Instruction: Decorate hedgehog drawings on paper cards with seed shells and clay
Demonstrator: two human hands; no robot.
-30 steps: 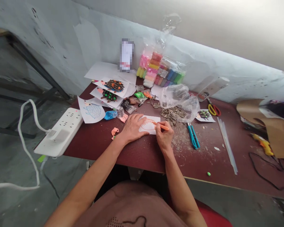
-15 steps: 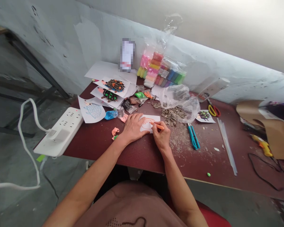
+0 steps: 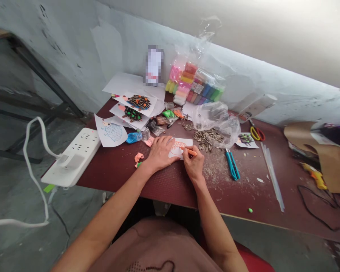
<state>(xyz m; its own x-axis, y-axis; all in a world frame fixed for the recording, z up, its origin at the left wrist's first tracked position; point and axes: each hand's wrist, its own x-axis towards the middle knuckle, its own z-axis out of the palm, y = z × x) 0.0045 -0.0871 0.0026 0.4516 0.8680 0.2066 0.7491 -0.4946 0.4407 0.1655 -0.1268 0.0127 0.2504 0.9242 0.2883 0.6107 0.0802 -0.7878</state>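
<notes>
A small white card (image 3: pixel 188 142) lies on the dark red table, bearing an orange drawing of a rounded outline with short strokes inside. Flat across its left side rests my left hand (image 3: pixel 160 153), fingers stretched out. My right hand (image 3: pixel 193 163) pinches an orange marker pen (image 3: pixel 192 152), whose tip is at the drawing. Just beyond the card is a pile of striped sunflower seeds (image 3: pixel 205 139). Pink clay lumps (image 3: pixel 138 157) sit left of my left hand, and a blue clay packet (image 3: pixel 133 137) lies further back.
Hedgehog pictures (image 3: pixel 138 102) covered with seeds lie back left, near a blue drawing (image 3: pixel 113 132). A white power strip (image 3: pixel 85 145) is at the left edge. On the right are a teal cutter (image 3: pixel 232 165), scissors (image 3: pixel 257 133), glue sticks (image 3: pixel 272 175) and a yellow glue gun (image 3: pixel 314 176).
The marker in my right hand has shifted very slightly over the drawing. My left hand stays on the card, and the whole view has moved a little.
</notes>
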